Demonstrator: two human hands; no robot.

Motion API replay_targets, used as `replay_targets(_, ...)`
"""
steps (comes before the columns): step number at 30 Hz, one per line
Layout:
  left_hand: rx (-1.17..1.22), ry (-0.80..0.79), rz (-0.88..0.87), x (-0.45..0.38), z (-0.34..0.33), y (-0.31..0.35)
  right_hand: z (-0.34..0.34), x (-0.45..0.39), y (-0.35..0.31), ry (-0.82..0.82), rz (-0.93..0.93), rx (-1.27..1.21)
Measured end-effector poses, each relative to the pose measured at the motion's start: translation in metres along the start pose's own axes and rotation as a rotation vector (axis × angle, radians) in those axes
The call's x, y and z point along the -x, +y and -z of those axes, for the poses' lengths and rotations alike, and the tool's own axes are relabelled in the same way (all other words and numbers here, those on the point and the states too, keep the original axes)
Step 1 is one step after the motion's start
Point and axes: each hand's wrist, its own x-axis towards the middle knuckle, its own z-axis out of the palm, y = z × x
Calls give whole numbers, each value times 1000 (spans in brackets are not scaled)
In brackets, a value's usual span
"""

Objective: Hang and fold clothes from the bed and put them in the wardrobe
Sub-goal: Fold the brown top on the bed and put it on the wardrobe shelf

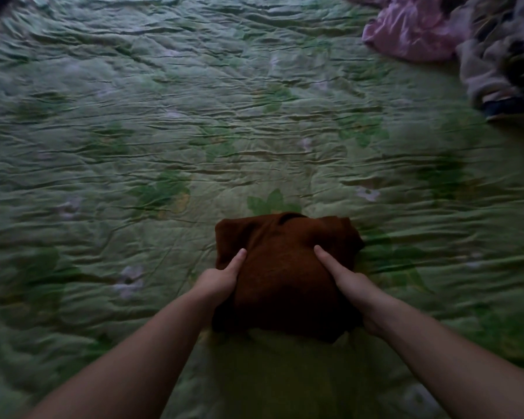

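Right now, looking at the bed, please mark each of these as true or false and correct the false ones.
1. Both hands hold the folded rust-brown knit garment. True: the left hand and the right hand grip its two sides.
2. The brown garment lies on a plain white sheet. False: it is over a green quilted bedspread with a leaf print.
3. A crumpled pink cloth lies at the far right of the bed. True.
4. The pink cloth touches the brown garment. False: they are far apart.
5. A hanger is in the left hand. False: no hanger is visible.
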Motion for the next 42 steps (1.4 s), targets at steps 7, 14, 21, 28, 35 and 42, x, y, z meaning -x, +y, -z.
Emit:
replay_targets(7, 63, -13, -26, 4, -1, -1, -3, -2, 3, 29, 26, -60)
replay_targets(14, 153, -221, -190, 51, 21, -13, -9, 30, 30, 17, 57, -262)
replay_targets(21, 115, -188, -403, 139, 65, 23, -7, 123, 10, 55, 167, -427)
replay_targets(28, 113, -230, -744, 294, 106, 126, 35, 317, -79, 107, 497, -521)
replay_targets(35, 4, -445, -985, 462, 103, 172, 87, 528, -79, 288, 772, -566)
replay_targets(42, -116, -638, -1137, 580, 40, 153, 157, 616, -6, 575, 807, -641)
